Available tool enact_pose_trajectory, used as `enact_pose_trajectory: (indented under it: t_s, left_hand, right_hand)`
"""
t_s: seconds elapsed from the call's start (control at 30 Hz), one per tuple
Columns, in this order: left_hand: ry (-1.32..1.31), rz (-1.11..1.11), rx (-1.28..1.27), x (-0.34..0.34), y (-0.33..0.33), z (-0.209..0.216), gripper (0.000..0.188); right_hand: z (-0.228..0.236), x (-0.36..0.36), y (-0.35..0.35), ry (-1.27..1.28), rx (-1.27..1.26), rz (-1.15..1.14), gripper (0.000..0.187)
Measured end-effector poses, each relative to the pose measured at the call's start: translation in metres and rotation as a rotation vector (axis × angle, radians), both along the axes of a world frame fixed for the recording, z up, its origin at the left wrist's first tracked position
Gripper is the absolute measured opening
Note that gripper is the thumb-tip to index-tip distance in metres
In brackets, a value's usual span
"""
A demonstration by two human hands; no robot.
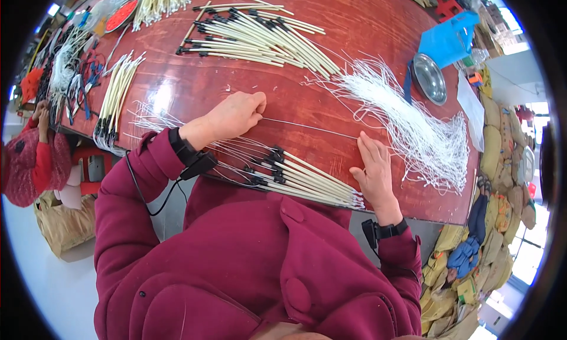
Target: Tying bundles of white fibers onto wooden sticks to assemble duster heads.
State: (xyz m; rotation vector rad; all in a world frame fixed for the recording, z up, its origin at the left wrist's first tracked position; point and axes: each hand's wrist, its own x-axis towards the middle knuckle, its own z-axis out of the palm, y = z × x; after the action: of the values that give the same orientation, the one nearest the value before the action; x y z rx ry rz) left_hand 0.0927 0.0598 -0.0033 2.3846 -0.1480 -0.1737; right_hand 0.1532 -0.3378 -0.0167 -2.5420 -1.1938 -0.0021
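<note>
My left hand (233, 117) is closed over the red table, its fingers pinching one end of a thin white string (307, 126). That string runs nearly straight across to my right hand (375, 169), which lies flat with fingers stretched out, its fingertips at the string's other end. Between my hands and my body lies a row of pale sticks (322, 180) with black ends, white strings trailing left from them under my left forearm. To the right of them spreads a large loose bundle of white strings (407, 124).
Beyond my hands lies a pile of black-ended pale sticks (260, 39). A smaller stick bundle (121, 92) is at left. A metal bowl (430, 79) leans by a blue plastic container (450, 40) at right. Another person (41, 157) sits at the table's left.
</note>
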Motion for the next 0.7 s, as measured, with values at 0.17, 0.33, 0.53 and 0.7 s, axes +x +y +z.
enact_pose_trajectory:
  t_s: [0.17, 0.33, 0.53, 0.7]
  left_hand:
    - [-0.060, 0.052, 0.131, 0.017, 0.020, 0.006, 0.020]
    - [-0.573, 0.260, 0.475, 0.061, 0.056, -0.009, 0.023]
    - [-0.591, 0.074, 0.519, 0.093, 0.086, -0.030, 0.020]
    - [-0.660, -0.014, 0.581, 0.094, 0.093, -0.026, 0.018]
  right_hand:
    - [-0.001, -0.001, -0.001, -0.010, 0.022, 0.006, 0.081]
    - [-0.001, 0.001, 0.000, 0.007, 0.040, 0.007, 0.080]
    - [0.000, -0.002, 0.001, 0.015, 0.052, -0.012, 0.081]
    - [-0.001, 0.000, 0.001, 0.019, 0.049, -0.020, 0.081]
